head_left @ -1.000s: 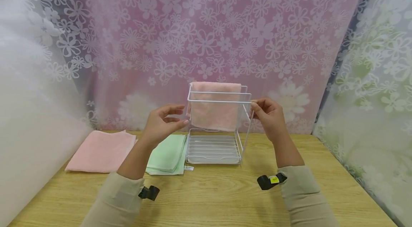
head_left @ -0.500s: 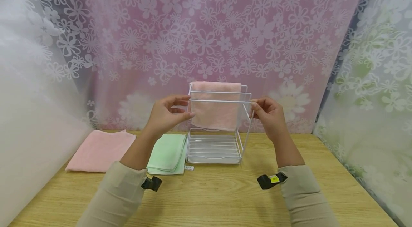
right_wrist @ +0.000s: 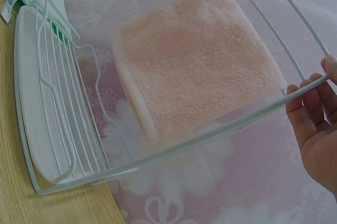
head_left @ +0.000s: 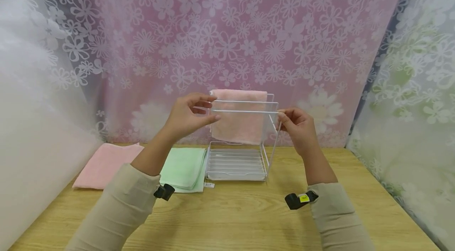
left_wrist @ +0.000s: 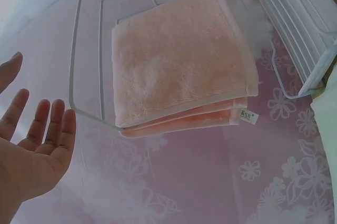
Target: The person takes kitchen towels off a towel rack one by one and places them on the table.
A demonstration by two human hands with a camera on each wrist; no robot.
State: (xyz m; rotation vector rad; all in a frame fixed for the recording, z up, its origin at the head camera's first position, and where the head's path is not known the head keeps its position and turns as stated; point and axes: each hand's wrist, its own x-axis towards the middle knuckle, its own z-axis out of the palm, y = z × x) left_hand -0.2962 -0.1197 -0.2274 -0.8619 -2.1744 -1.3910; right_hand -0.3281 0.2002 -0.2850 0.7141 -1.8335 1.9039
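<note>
A white wire rack (head_left: pixel 273 152) stands on the table with a folded pink towel (head_left: pixel 238 124) draped over its rear top bar. My right hand (head_left: pixel 299 130) pinches the rack's front top corner between thumb and fingers, as the right wrist view (right_wrist: pixel 316 118) also shows. My left hand (head_left: pixel 190 116) is at the rack's upper left end, its fingers extended and apart. In the left wrist view, those fingers (left_wrist: pixel 50 129) lie just beside the wire bar, holding nothing. The towel's layered edge and small white label (left_wrist: pixel 249 116) face that side.
A folded green towel (head_left: pixel 183 168) with a white tag lies left of the rack. Farther left lies another pink towel (head_left: pixel 106 166), partly hidden by my left forearm. A white tray (head_left: pixel 234 178) sits under the rack's lower wires. A flowered curtain (head_left: pixel 227 37) hangs behind.
My left hand has risen and moved right, from beside the hanging towel's left edge to the rack's upper left corner. My right hand keeps its grip; rack and towels stay put.
</note>
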